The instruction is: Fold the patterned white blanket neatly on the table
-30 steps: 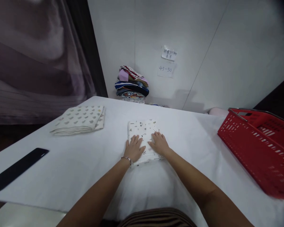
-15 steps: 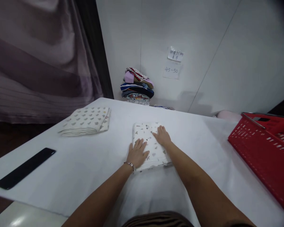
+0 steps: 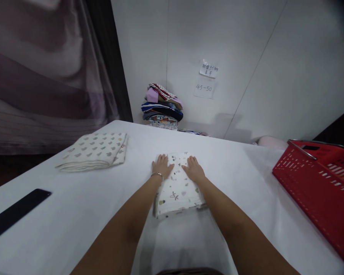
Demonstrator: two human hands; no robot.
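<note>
A folded white cloth with small printed motifs lies flat on the white table in front of me. My left hand rests on its far left corner, fingers spread and a bracelet at the wrist. On the far right part of the same cloth lies my right hand, palm down with the fingers stretched out. Neither hand grips anything. Farther left on the table is another folded cloth, cream with rows of grey motifs.
At the right stands a red plastic basket with metal handles. A flat black strip lies at the left. Behind the table, a stack of folded fabrics stands against the wall, which carries paper notes. A curtain hangs at the left.
My left hand has slid forward from the cloth's near left part to its far left corner. My right hand stays near the far right side. The view has shifted slightly.
</note>
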